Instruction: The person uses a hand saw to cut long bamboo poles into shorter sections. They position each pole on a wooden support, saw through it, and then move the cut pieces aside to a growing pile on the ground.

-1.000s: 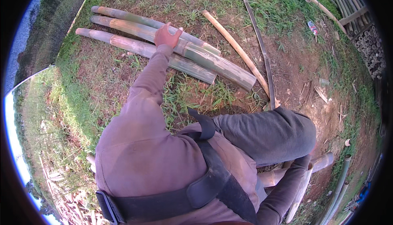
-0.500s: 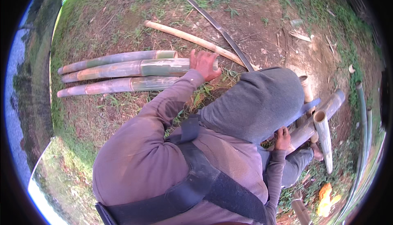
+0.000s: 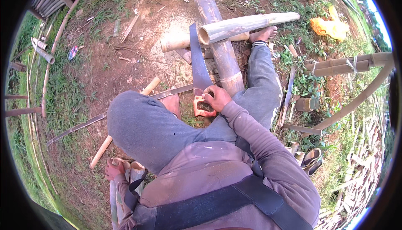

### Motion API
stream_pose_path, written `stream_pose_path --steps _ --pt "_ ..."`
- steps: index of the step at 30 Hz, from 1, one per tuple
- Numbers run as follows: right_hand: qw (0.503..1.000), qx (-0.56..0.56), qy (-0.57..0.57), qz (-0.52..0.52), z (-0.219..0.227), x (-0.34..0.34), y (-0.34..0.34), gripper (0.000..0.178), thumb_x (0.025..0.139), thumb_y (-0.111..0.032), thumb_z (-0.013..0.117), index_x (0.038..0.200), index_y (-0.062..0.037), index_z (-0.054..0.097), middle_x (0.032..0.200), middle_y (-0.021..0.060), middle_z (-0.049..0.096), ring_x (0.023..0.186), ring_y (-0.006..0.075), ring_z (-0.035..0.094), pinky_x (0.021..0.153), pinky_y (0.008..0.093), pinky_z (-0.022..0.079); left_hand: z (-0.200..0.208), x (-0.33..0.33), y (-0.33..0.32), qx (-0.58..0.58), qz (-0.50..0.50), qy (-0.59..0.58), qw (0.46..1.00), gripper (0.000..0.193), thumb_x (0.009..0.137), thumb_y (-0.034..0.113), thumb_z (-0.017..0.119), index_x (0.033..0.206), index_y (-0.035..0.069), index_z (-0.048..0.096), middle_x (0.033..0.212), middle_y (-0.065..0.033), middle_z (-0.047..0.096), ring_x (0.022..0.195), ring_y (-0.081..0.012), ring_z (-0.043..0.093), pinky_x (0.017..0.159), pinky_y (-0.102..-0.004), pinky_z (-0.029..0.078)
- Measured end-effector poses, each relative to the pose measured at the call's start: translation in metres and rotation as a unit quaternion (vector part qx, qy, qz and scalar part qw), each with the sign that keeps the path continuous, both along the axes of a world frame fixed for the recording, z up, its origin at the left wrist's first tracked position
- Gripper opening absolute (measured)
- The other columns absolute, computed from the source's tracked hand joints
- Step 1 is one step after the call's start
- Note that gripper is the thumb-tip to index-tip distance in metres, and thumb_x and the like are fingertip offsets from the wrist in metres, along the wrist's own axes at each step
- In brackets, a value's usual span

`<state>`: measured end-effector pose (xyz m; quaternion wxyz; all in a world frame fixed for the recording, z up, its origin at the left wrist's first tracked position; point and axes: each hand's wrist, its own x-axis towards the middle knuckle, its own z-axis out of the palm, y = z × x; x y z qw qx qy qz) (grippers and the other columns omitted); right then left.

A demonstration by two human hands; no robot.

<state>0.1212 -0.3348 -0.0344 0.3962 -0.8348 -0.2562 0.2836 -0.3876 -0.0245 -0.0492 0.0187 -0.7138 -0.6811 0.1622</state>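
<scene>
At the lower left, my left hand [image 3: 114, 169] is closed round the end of one of several cut bamboo poles [image 3: 137, 172] lying beside my hip; my body hides most of their length. My right hand [image 3: 217, 99] pinches a hand saw [image 3: 201, 69] where its blade meets the orange-red handle. The saw's blade points away from me, its tip beside the open end of a pale, tapering bamboo piece [image 3: 251, 24]. That piece lies across a thick bamboo pole [image 3: 216, 52], which runs from my bent leg to the far side. A shorter bamboo length [image 3: 178, 41] crosses underneath.
A long flat strip [image 3: 79, 128] and a thin bamboo stick [image 3: 101, 151] lie left of my knee. My bare foot [image 3: 264, 34] rests by the bamboo. A yellow bag [image 3: 331, 27], a bamboo frame [image 3: 339, 66] and shoes [image 3: 312, 159] are to the right.
My view has swung to the right, so the crossed bamboo and saw now stand ahead of me. My left hand stays on the pole end; my right hand stays at the saw.
</scene>
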Motion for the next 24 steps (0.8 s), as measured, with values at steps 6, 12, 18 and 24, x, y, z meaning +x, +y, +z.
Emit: stream_pose_path --steps 6,12,18,24 --pt "0.999 -0.006 -0.021 0.028 -0.005 0.005 0.005 0.028 0.095 -0.031 0.072 0.103 -0.0048 0.071 0.103 0.0175 0.071 0.098 0.0384 0.069 0.087 0.0492 0.052 0.013 0.282 0.066 -0.267 -0.118 -0.581 0.76 0.071 0.094 0.034 0.076 0.154 0.01 0.049 0.146 -0.0206 0.058 0.133 -0.0336 0.059 0.109 -0.0477 0.05" --pt "1.0 0.021 -0.022 -0.001 -0.016 0.008 -0.009 0.028 0.095 -0.032 0.071 0.099 -0.0052 0.071 0.099 0.0189 0.072 0.097 0.0407 0.069 0.086 0.0508 0.053 0.118 0.571 0.018 -0.345 -0.526 -0.32 0.708 0.096 0.082 0.055 0.083 0.157 0.008 0.045 0.141 -0.0264 0.061 0.13 -0.038 0.062 0.11 -0.0476 0.05" --pt "0.999 0.023 0.009 -0.049 -0.016 0.016 -0.024 0.027 0.095 -0.032 0.07 0.099 -0.0049 0.07 0.098 0.0198 0.073 0.095 0.0413 0.07 0.083 0.0517 0.052 0.092 0.668 -0.036 -0.332 -0.582 -0.234 0.705 0.111 0.071 0.065 0.086 0.154 0.002 0.046 0.135 -0.0312 0.066 0.125 -0.0411 0.067 0.109 -0.0442 0.051" --pt "0.994 0.044 0.046 -0.091 -0.009 0.031 -0.037 0.029 0.096 -0.032 0.071 0.104 -0.0038 0.07 0.096 0.0192 0.072 0.093 0.0382 0.071 0.083 0.0483 0.053 0.115 0.614 -0.02 -0.114 -0.689 -0.261 0.667 0.094 0.066 0.039 0.091 0.145 0.007 0.052 0.123 -0.0204 0.064 0.114 -0.0394 0.063 0.098 -0.0474 0.051"
